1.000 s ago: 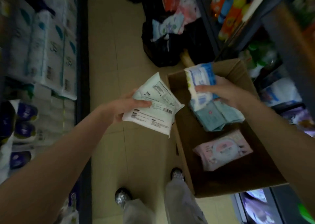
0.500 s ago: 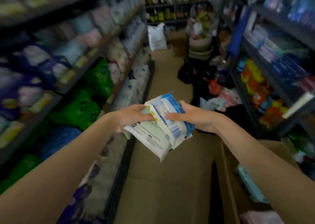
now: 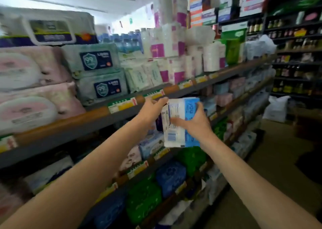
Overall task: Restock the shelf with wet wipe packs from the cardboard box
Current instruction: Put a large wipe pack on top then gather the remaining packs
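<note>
At the front edge of the shelf (image 3: 122,114), stock already fills it. I have both hands up: left hand (image 3: 153,107) and right hand (image 3: 195,122) grip wet wipe packs (image 3: 179,122), unplaced. Box out of view; remainder unknown.

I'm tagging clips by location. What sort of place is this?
Most likely a small shop aisle: long shelves edged with price labels, stacked wipe and tissue packs, and bottles on the far racks. Both hands hold wet wipe packs.
</note>
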Available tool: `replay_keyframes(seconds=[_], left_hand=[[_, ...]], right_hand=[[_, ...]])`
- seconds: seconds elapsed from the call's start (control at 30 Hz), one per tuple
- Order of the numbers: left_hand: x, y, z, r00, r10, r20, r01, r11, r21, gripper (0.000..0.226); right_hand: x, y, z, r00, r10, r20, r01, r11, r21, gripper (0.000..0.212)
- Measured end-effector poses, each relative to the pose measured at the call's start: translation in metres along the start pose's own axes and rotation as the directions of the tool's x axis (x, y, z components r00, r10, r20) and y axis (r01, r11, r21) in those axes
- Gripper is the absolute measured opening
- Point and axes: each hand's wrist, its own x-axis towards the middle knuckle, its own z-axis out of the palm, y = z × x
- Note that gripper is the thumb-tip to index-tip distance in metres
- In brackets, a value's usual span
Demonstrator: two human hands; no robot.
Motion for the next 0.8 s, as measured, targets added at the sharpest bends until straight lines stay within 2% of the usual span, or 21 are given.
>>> replay_keyframes(seconds=[0.03,0.07,0.1,0.17,0.23,0.27,0.3,0.37,0.43,0.47,0.5,0.53,0.6,0.7,0.8], left_hand=[[-0.004,0.002,-0.005,0.991,-0.036,0.128,0.048,0.995,-0.092,0.062],[-0.006,0.005,-0.010,0.980,0.005,0.200,0.029,0.986,-0.166,0.066],[-0.004,0.008,-0.014,0.979,0.078,0.188,-0.035,0.975,-0.220,0.069],[0.000,0.016,-0.030,0.978,0.199,0.058,-0.170,0.929,-0.328,0.074],[0.004,0.023,-0.052,0.959,0.281,-0.041,-0.274,0.876,-0.397,0.050],[0.006,0.025,-0.064,0.949,0.307,-0.066,-0.305,0.849,-0.431,0.036],[0.009,0.027,-0.075,0.942,0.331,-0.063,-0.319,0.817,-0.480,0.032],[0.019,0.032,-0.089,0.934,0.357,-0.023,-0.315,0.789,-0.527,0.047],[0.030,0.043,-0.093,0.938,0.346,0.012,-0.285,0.791,-0.541,0.055],[0.035,0.050,-0.094,0.939,0.344,0.023,-0.274,0.784,-0.558,0.051],[0.043,0.057,-0.094,0.935,0.353,0.030,-0.274,0.775,-0.569,0.045],[0.049,0.065,-0.094,0.930,0.364,0.044,-0.277,0.777,-0.566,0.040],[0.067,0.083,-0.094,0.934,0.356,0.030,-0.295,0.818,-0.494,0.032],[0.097,0.106,-0.091,0.954,0.294,-0.056,-0.297,0.905,-0.304,0.018],[0.128,0.103,-0.081,0.972,0.171,-0.160,-0.189,0.976,-0.110,0.028]], right_hand=[[0.007,-0.017,0.012,0.978,-0.187,-0.088,0.164,0.962,-0.218,0.092],[0.012,-0.033,0.025,0.922,-0.371,-0.111,0.314,0.883,-0.348,0.093],[0.016,-0.048,0.038,0.855,-0.508,-0.101,0.432,0.807,-0.404,0.093],[0.022,-0.074,0.056,0.750,-0.661,-0.032,0.574,0.674,-0.465,0.094],[0.031,-0.092,0.059,0.696,-0.702,0.153,0.686,0.585,-0.433,0.093],[0.038,-0.100,0.057,0.667,-0.702,0.250,0.739,0.585,-0.334,0.087],[0.045,-0.109,0.051,0.641,-0.705,0.304,0.766,0.612,-0.196,0.075],[0.062,-0.120,0.040,0.630,-0.714,0.304,0.732,0.677,0.071,0.043],[0.085,-0.127,0.033,0.645,-0.725,0.241,0.722,0.682,0.119,0.020],[0.097,-0.129,0.031,0.660,-0.709,0.248,0.703,0.699,0.130,0.019],[0.108,-0.133,0.030,0.692,-0.655,0.303,0.629,0.753,0.194,0.024],[0.118,-0.137,0.028,0.723,-0.572,0.388,0.490,0.820,0.296,0.034],[0.142,-0.140,0.022,0.735,-0.436,0.520,0.203,0.873,0.444,0.053],[0.181,-0.134,0.018,0.729,-0.444,0.521,0.151,0.846,0.511,0.053],[0.217,-0.116,0.020,0.753,-0.413,0.513,0.071,0.825,0.560,0.065]])
